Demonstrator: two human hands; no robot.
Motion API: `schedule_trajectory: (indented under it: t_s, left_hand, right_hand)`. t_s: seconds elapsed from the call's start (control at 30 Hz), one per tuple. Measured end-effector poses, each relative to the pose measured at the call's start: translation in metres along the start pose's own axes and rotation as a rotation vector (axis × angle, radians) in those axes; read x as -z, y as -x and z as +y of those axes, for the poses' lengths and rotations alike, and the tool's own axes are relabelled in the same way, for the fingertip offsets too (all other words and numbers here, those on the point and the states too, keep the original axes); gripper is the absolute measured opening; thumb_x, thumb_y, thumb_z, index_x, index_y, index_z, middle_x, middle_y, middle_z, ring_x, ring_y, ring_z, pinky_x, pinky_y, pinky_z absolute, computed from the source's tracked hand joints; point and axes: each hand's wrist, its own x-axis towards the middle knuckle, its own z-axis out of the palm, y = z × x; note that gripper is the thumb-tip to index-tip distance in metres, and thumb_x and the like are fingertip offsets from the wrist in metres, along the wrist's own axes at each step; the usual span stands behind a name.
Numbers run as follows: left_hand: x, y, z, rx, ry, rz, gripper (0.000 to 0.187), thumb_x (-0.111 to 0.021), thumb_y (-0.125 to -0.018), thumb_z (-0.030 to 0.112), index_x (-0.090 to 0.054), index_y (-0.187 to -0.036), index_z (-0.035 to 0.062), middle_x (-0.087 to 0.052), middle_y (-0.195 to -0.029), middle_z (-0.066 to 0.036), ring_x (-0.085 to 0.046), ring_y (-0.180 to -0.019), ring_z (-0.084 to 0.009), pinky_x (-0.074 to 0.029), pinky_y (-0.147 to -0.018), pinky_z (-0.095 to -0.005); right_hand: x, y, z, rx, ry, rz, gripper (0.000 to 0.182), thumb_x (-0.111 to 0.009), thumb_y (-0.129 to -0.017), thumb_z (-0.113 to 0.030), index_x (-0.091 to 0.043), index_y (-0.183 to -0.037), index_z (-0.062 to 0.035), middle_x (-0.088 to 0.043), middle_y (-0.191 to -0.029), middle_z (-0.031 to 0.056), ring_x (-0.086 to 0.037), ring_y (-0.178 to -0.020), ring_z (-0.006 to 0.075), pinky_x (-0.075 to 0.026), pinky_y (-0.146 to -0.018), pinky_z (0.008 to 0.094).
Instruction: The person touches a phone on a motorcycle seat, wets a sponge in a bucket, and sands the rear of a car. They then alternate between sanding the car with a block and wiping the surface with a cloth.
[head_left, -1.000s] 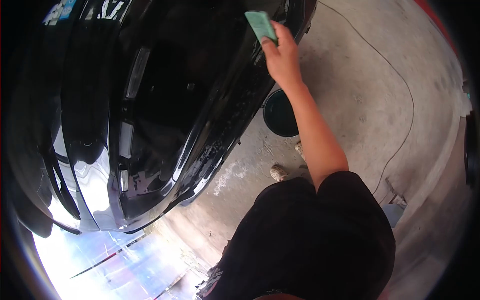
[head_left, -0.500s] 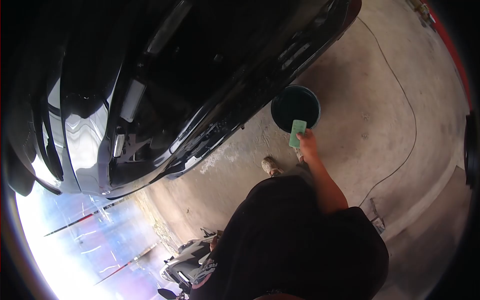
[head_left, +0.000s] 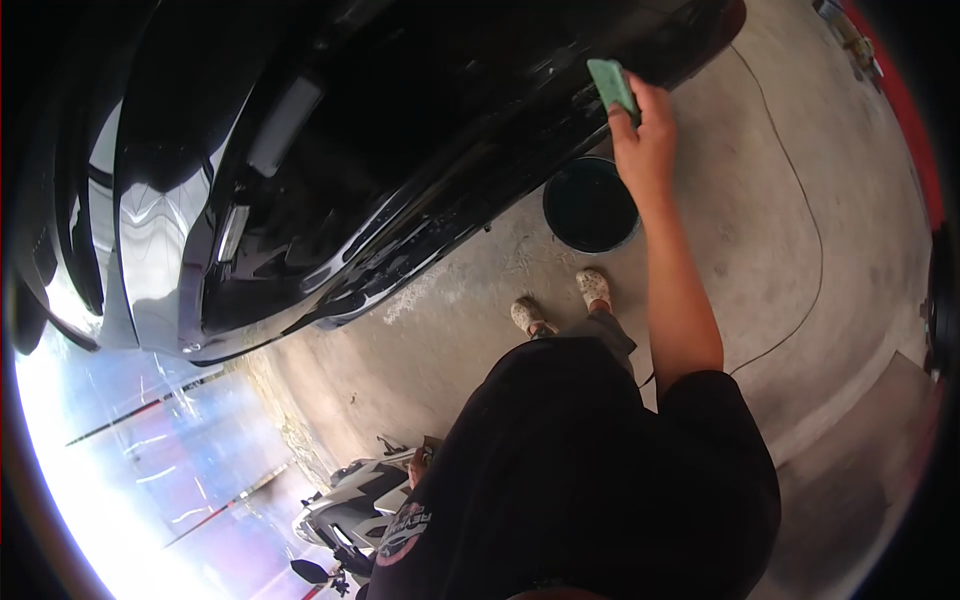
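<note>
Green pad [head_left: 612, 86]: in our right hand [head_left: 648, 128], at the lower side of the black car [head_left: 400, 120]; we cannot tell whether it touches
Right hand: thumb and fingers closed around the pad's near end
Left hand [head_left: 416, 467]: a sliver beside our shirt [head_left: 590, 470]; we cannot tell how open it is or what, if anything, it holds
Bucket [head_left: 597, 249]: on the floor [head_left: 760, 260], just beside the car
Shoes [head_left: 593, 288]: near the bucket
Motorbike [head_left: 345, 518]: near our left hand

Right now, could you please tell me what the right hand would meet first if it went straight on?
The right hand, with the green block leading, would probably meet the black car first; whether block and car touch is unclear.
</note>
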Motion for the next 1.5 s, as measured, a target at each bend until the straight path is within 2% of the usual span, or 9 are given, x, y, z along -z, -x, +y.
schedule_trajectory:
  t_s: [0.2,0.4,0.67,0.77,0.87,1.0,1.07,1.23,1.5]
  left_hand:
    - [0.027,0.026,0.071,0.118,0.028,-0.010,0.051,-0.082,-0.081,0.039,-0.070,-0.119,0.0080,-0.075,-0.105,-0.020,-0.072,-0.101,-0.0396,-0.053,-0.086,-0.0468]
    - [0.001,0.025,0.000,0.141,-0.029,-0.014,0.049,-0.082,-0.082,0.039,-0.070,-0.119,0.0083,-0.075,-0.103,-0.020,-0.071,-0.100,-0.0417,-0.053,-0.085,-0.0470]
    - [0.058,0.031,0.072,0.089,0.232,0.040,0.041,-0.078,-0.083,0.031,-0.068,-0.106,-0.0010,-0.073,-0.094,-0.023,-0.070,-0.091,-0.0416,-0.052,-0.083,-0.0489]
    - [0.051,0.024,0.054,0.031,0.319,0.160,0.041,-0.078,-0.082,0.031,-0.068,-0.105,-0.0024,-0.072,-0.091,-0.024,-0.068,-0.087,-0.0410,-0.052,-0.082,-0.0493]
    - [0.037,0.022,0.032,0.041,0.310,0.141,0.042,-0.078,-0.082,0.031,-0.068,-0.106,-0.0027,-0.072,-0.092,-0.024,-0.068,-0.087,-0.0411,-0.052,-0.082,-0.0494]
    - [0.038,0.017,0.026,0.052,0.272,0.116,0.043,-0.078,-0.082,0.031,-0.067,-0.106,-0.0030,-0.071,-0.092,-0.024,-0.068,-0.087,-0.0414,-0.052,-0.082,-0.0495]
    - [0.038,0.010,0.029,0.044,0.244,0.122,0.044,-0.078,-0.083,0.032,-0.067,-0.107,-0.0031,-0.071,-0.093,-0.025,-0.067,-0.087,-0.0415,-0.052,-0.082,-0.0496]
    - [0.043,-0.014,0.044,0.026,0.182,0.158,0.045,-0.078,-0.083,0.032,-0.067,-0.108,-0.0035,-0.071,-0.093,-0.025,-0.067,-0.088,-0.0418,-0.052,-0.082,-0.0498]
    - [0.069,-0.016,0.061,-0.011,0.173,0.219,0.047,-0.078,-0.083,0.032,-0.066,-0.110,-0.0041,-0.070,-0.094,-0.025,-0.066,-0.088,-0.0422,-0.052,-0.081,-0.0500]
  right_hand:
    - [-0.040,-0.001,-0.032,0.133,0.147,0.046,0.055,-0.071,-0.085,-0.004,-0.067,-0.139,-0.0147,-0.063,-0.124,0.0125,-0.065,-0.104,0.0335,-0.056,-0.089,0.0431]
    - [-0.110,0.078,-0.101,0.078,0.145,-0.066,0.067,-0.071,-0.079,-0.001,-0.061,-0.144,-0.0143,-0.062,-0.132,0.0121,-0.059,-0.109,0.0397,-0.053,-0.096,0.0474]
    - [-0.220,0.267,-0.242,0.178,-0.304,-0.830,0.060,-0.069,-0.085,0.001,-0.060,-0.144,-0.0106,-0.063,-0.127,0.0121,-0.064,-0.104,0.0338,-0.054,-0.093,0.0497]
    - [-0.210,0.284,-0.224,0.208,-0.516,-1.036,0.058,-0.063,-0.088,-0.001,-0.059,-0.145,-0.0129,-0.062,-0.134,0.0125,-0.063,-0.113,0.0320,-0.056,-0.098,0.0438]
    - [-0.186,0.298,-0.143,-0.138,-0.401,-1.216,0.051,-0.062,-0.091,-0.004,-0.057,-0.142,-0.0026,-0.061,-0.139,0.0217,-0.059,-0.130,0.0373,-0.049,-0.107,0.0485]
    - [-0.160,0.299,-0.003,-0.731,-0.064,-0.571,0.037,-0.067,-0.093,-0.016,-0.061,-0.128,-0.0029,-0.073,-0.110,0.0156,-0.072,-0.097,0.0297,-0.056,-0.086,0.0427]
    - [-0.148,0.251,0.025,-1.167,-0.338,-0.292,0.036,-0.066,-0.097,-0.014,-0.060,-0.131,-0.0032,-0.069,-0.117,0.0113,-0.066,-0.108,0.0214,-0.052,-0.093,0.0366]
    - [-0.188,0.207,0.102,-1.091,-0.284,0.193,0.034,-0.076,-0.091,-0.008,-0.063,-0.123,-0.0045,-0.071,-0.111,0.0102,-0.068,-0.101,0.0207,-0.053,-0.090,0.0359]
    - [-0.189,0.170,0.096,-1.069,-0.068,0.119,0.046,-0.087,-0.083,-0.015,-0.056,-0.116,-0.0067,-0.070,-0.093,0.0086,-0.071,-0.089,0.0248,-0.055,-0.082,0.0382]
